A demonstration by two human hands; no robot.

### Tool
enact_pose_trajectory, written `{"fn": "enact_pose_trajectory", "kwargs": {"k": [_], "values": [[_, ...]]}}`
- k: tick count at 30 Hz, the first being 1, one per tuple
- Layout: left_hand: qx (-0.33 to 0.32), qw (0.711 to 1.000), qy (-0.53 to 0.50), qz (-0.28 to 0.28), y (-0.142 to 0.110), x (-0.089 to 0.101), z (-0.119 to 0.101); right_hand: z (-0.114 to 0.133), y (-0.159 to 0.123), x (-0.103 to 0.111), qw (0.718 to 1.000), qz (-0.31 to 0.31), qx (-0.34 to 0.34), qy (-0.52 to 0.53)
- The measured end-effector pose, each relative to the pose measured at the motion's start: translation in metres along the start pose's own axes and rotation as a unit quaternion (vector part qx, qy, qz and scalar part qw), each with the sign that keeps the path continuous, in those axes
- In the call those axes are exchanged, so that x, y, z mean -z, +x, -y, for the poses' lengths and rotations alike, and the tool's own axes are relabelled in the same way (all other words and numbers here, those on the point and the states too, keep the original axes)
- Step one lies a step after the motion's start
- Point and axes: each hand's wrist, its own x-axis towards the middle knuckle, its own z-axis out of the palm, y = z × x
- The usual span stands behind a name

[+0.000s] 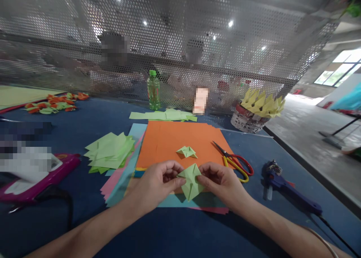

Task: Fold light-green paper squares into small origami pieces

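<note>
Between my two hands is a folded light green paper square (191, 183), turned corner-up, with crease lines meeting near its middle. My left hand (166, 177) pinches its left corner between thumb and fingers. At the opposite corner my right hand (216, 175) grips it the same way. Just beyond lies a smaller folded green paper piece (187, 151) on a stack of orange paper (169, 138). Red-and-yellow-handled scissors (235, 162) rest partly on that stack, close to my right hand. Left of the stack is a loose pile of green paper squares (111, 151).
A blue glue gun (293, 194) with its cord lies at the right. Green paper strips (166, 115) and a green bottle (153, 91) are at the back, before a perforated metal screen (175, 36). A basket (248, 119) holds yellow folded pieces; a magenta-edged device (56, 175) sits left.
</note>
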Motion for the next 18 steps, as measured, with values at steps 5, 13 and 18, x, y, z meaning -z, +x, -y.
{"fn": "enact_pose_trajectory", "kwargs": {"k": [5, 13, 18], "values": [[-0.001, 1.0, 0.006, -0.002, -0.0007, -0.0002, -0.0014, 0.0005, 0.0003, 0.0, 1.0, 0.002, 0.003, -0.006], [-0.004, 1.0, 0.019, -0.005, -0.0001, 0.0006, 0.0002, 0.0023, -0.0005, 0.0012, 1.0, -0.002, 0.007, -0.015], [-0.006, 1.0, 0.026, -0.01, -0.0002, 0.0006, 0.0028, 0.0028, -0.0014, 0.0015, 1.0, -0.001, 0.001, -0.026]]}}
